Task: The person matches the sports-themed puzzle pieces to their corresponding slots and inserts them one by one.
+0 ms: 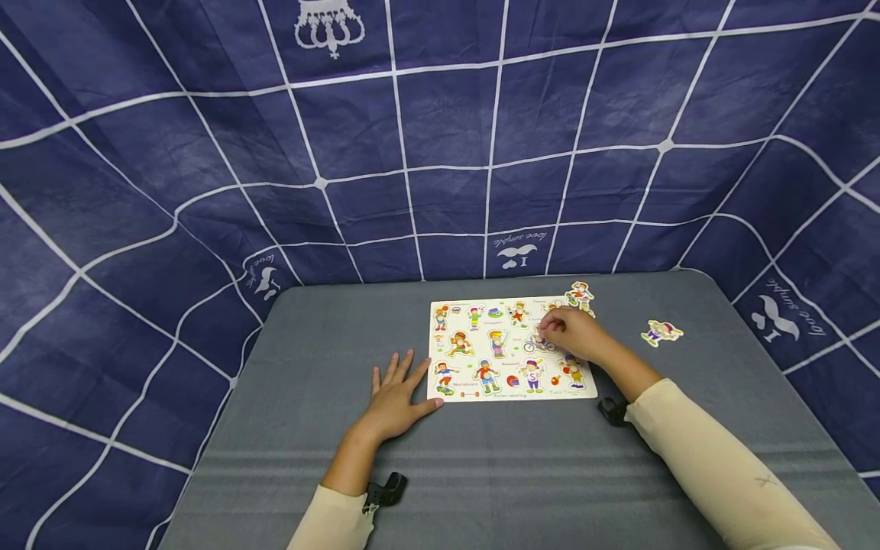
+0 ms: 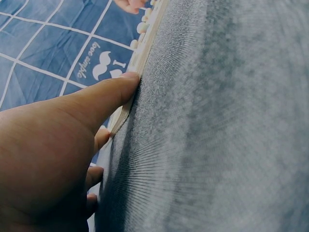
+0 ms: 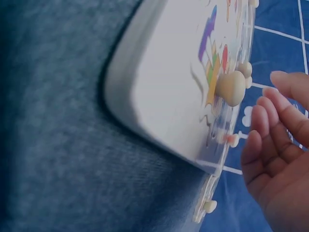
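Steadying the near side is the left hand (image 1: pixel 393 409), fingers spread flat on the grey bench (image 1: pixel 495 473), its thumb touching the near left corner of the white puzzle board (image 1: pixel 479 349). The board lies flat, with knobbed sports pieces across it. Over its right part the right hand (image 1: pixel 576 334) bends its fingers toward the cyclist piece (image 1: pixel 539 346), thumb and forefinger close together; whether they pinch its knob I cannot tell, and the right wrist view shows nothing plainly between them. The step in hand looks like seating or adjusting that piece, which would call for a light turn or press until it sits flush. Farther right, a loose piece (image 1: pixel 662 332) lies on the bench, well apart from the board, and another piece (image 1: pixel 580 296) sits at the far right corner, overlapping its edge. Both seem to need placing, so the next move probably calls for picking one up and matching its outline. A blue checked curtain (image 1: pixel 447 202) hangs behind.
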### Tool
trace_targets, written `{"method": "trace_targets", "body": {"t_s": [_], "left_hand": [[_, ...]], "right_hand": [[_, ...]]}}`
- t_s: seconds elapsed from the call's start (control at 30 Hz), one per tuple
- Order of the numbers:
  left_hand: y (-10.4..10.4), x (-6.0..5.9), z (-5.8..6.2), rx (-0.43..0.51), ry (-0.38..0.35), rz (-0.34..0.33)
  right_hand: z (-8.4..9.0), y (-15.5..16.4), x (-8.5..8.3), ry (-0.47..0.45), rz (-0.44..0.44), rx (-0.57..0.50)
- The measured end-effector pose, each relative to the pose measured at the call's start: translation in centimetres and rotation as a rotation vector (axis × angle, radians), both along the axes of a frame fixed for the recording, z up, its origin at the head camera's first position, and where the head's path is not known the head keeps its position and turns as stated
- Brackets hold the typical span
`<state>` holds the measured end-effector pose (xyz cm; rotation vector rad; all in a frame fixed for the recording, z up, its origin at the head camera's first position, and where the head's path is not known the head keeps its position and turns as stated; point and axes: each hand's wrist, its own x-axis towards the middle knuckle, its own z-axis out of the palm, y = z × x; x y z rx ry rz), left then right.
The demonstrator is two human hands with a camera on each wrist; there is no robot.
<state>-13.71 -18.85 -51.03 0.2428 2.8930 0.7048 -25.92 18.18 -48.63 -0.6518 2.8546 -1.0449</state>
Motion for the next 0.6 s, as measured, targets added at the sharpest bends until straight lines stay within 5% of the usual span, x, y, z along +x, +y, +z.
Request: {"method": "trace_targets", "body": {"t_s": [0.23,0.6], "left_hand": [[0.0,-0.1,-0.2,-0.004,0.004,0.0],[-0.1,-0.1,-0.3,-0.013,0.003,-0.001]], "right_hand": [[0.3,0.6,0.5,0.075,-0.074,-0.082],[0.6,1.3,1.4,0.048,-0.158,-0.151]]}}
